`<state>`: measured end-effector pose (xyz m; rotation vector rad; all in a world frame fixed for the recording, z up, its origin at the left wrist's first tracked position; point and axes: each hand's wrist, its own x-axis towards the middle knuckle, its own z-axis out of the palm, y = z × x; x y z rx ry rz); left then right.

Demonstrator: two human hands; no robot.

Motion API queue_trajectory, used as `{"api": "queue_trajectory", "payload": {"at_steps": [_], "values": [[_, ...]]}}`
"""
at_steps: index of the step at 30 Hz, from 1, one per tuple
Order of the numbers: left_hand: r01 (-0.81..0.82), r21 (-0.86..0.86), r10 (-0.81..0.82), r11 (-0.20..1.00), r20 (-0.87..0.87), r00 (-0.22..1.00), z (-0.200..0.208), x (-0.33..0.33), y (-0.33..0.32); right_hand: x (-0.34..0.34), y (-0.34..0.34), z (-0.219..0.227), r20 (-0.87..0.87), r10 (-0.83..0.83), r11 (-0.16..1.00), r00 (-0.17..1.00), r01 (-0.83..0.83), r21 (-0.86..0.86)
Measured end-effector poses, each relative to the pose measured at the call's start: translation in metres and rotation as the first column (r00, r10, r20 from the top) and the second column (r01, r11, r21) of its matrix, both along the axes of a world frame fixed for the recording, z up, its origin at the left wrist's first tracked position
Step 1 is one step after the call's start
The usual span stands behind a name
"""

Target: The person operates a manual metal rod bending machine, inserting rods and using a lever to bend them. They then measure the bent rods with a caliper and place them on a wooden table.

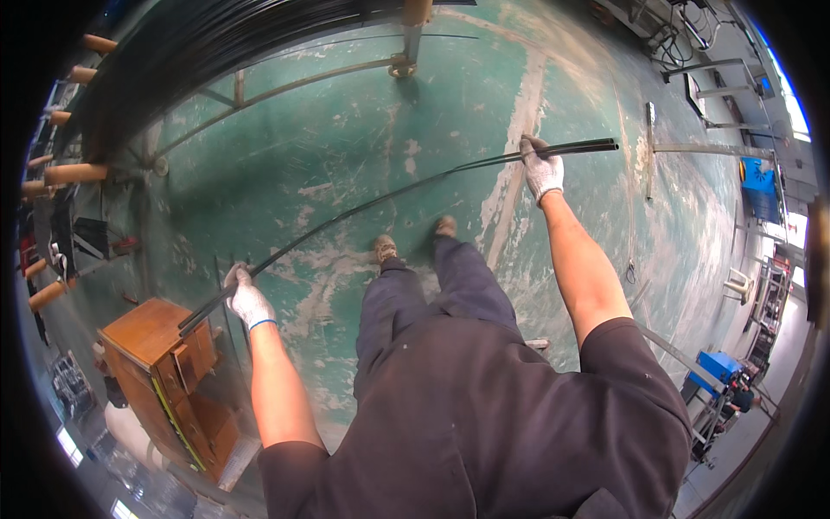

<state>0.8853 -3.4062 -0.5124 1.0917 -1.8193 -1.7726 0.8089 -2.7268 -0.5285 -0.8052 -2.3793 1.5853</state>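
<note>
Two or so long, thin black tubes (380,201) stretch across in front of me, lying close together and slanting up to the right. Near their left end my left hand (248,297), in a white work glove with a blue cuff edge, is closed around them. Toward the right end, my right hand (542,168) grips the same tubes in a white glove with greyed fingertips. A short length sticks out past each hand. The tube ends by the right hand look hollow.
A large bundle of black tubes (216,52) rests on a metal rack (285,90) at the far left. Left of me stands a wooden cabinet (143,346). Blue machines (761,189) and metal frames line the right side. The green floor (346,156) is worn and scuffed.
</note>
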Motion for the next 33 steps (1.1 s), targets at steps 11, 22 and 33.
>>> {"api": "queue_trajectory", "payload": {"at_steps": [11, 22, 33], "values": [[0.046, -0.065, -0.035, 0.997, 0.17, 0.985, 0.039, 0.022, -0.004, 0.027, -0.037, 0.075, 0.164, -0.141, 0.956, 0.976, 0.092, 0.278], [-0.018, -0.045, 0.021, 0.999, 0.06, 0.998, 0.108, 0.023, 0.005, 0.034, -0.02, 0.108, 0.181, 0.015, 0.958, 0.983, -0.066, 0.278], [0.046, -0.125, -0.04, 0.991, 0.052, 0.998, 0.114, 0.033, 0.011, 0.032, 0.001, 0.097, 0.152, 0.052, 0.953, 0.987, -0.094, 0.288]]}}
